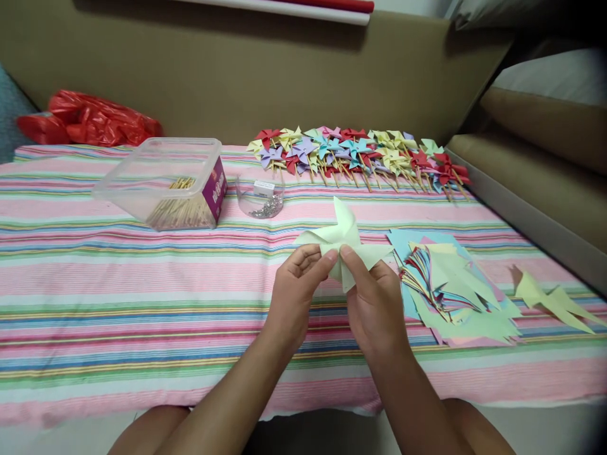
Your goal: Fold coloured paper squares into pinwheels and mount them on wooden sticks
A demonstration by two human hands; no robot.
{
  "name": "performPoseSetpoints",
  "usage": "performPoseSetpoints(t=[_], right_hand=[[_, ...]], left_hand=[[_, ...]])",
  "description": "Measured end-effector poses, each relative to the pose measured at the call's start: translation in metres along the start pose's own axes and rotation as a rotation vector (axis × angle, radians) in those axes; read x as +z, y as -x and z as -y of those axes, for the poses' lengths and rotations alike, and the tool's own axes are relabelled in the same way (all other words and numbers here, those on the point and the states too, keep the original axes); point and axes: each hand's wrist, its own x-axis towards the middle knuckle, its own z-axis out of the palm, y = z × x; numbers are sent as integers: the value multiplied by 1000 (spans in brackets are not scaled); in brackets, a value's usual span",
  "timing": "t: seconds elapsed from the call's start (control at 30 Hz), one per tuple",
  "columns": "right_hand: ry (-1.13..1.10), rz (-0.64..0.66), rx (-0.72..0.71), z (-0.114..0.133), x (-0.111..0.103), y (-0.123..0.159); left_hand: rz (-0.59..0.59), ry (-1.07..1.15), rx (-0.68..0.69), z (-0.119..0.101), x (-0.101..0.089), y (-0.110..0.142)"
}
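Note:
A pale green paper pinwheel [345, 229] is held up between both hands over the striped cloth. My left hand [298, 281] pinches it with thumb and finger on its left side, near the centre. From the right, my right hand [377, 297] grips it, the thumb pressed close to the other thumb at the middle. The pinwheel's points stick out above, below and to both sides of the fingers. Whether a pin sits at its centre is hidden by the thumbs. Just right of my right hand lies a stack of cut coloured paper [462, 278].
A clear plastic box [184, 151] holds many thin wooden sticks. Beside it stands a clear round container [244, 202] with small metal pins. Finished pinwheels [332, 148] on sticks lie in rows at the back. A yellowish cut paper [545, 297] lies far right; a red plastic bag [104, 120], back left.

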Motion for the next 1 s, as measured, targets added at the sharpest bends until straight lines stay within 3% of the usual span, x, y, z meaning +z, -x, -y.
performPoseSetpoints(t=[0.2, 0.5, 0.73, 0.87, 1.0], right_hand=[[12, -6, 11, -8, 4, 3], [99, 10, -6, -11, 0, 4], [116, 33, -13, 1, 0, -1], [257, 30, -241, 12, -12, -9], [708, 229, -555, 20, -26, -14]], left_hand=[[-79, 20, 35, -2, 2, 0], [-155, -139, 75, -3, 0, 1], [-161, -108, 71, -4, -4, -3], [-204, -70, 82, -7, -10, -8], [-226, -38, 75, -12, -13, -11]])
